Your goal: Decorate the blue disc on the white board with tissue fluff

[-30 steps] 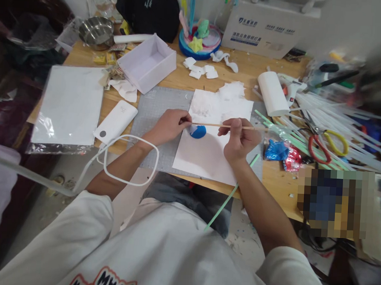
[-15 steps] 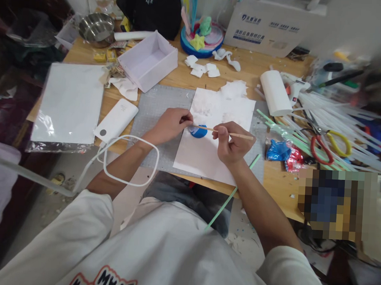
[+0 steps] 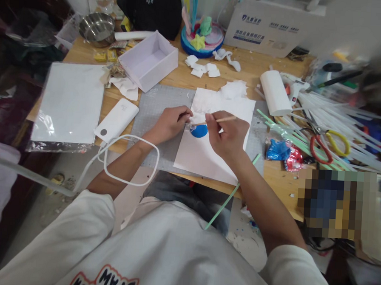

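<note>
In my right hand (image 3: 229, 134) is a thin wooden stick (image 3: 226, 119), gripped between thumb and fingers. The stick's far end reaches left toward a small whitish bit (image 3: 191, 125) at the fingertips of my left hand (image 3: 174, 122). My left thumb and fingers are pinched together there, and what they grip is too small to name. A blue round piece (image 3: 199, 131) lies just below the stick, on a white sheet of paper (image 3: 209, 158). Under the paper is a grey cutting mat (image 3: 161, 94).
Left of the mat lie a white power bank (image 3: 116, 120) with a cable and a lilac open box (image 3: 150, 64). To the right are scissors (image 3: 321, 141), a white roll (image 3: 276, 94), a glue gun (image 3: 294, 86) and many plastic sticks (image 3: 338, 118). A green stick (image 3: 232, 195) overhangs the front edge.
My right hand has moved left and slightly up along the stick, closer to my left hand. The blue piece shows a little more. My left hand has barely moved.
</note>
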Demonstrator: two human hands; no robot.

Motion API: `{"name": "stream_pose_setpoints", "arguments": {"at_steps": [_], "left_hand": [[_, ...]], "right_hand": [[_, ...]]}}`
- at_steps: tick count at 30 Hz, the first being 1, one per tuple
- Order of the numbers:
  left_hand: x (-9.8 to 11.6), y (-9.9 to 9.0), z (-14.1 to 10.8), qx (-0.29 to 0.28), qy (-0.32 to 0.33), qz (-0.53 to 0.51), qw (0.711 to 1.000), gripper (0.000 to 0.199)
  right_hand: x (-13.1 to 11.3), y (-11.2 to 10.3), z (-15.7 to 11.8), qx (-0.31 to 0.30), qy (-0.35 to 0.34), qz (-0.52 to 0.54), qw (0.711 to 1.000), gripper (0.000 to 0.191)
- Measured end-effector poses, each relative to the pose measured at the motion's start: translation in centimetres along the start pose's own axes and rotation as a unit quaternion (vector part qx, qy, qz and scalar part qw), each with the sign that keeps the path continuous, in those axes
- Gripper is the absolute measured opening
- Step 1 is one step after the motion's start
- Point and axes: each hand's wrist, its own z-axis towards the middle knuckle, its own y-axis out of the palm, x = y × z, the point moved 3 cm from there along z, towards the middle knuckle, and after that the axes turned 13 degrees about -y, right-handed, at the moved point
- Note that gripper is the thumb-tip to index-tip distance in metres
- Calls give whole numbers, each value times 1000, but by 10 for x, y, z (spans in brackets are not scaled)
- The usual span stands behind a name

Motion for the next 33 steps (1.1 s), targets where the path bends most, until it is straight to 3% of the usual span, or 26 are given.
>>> {"name": "stream_pose_setpoints", "arguments": {"at_steps": [6,13,18,23,27,30,33], "left_hand": [[-3,-4,-7,-23,15,-27,999,17],[2,-3,-12,-30,17,57,998,23],[5,2,-10,-12,15,80,997,15],[1,3,-10,-17,6,29,999,20],[-5,2,-8,-16,7,12,1000,22],[-3,-4,-6,-10,2,11,1000,24],[15,-10,0,16,17,32,999,24]], "right_hand": [[12,19,32,-38,46,25,998,51],[18,40,45,-94,68,40,992,47],[15,33,45,-60,62,54,995,50],[7,3,35,51,61,35,996,49],[23,-24,18,211,84,24,974,49],[59,-41,-2,354,162,66,919,52],[96,-51,-20,465,244,127,841,50]]}}
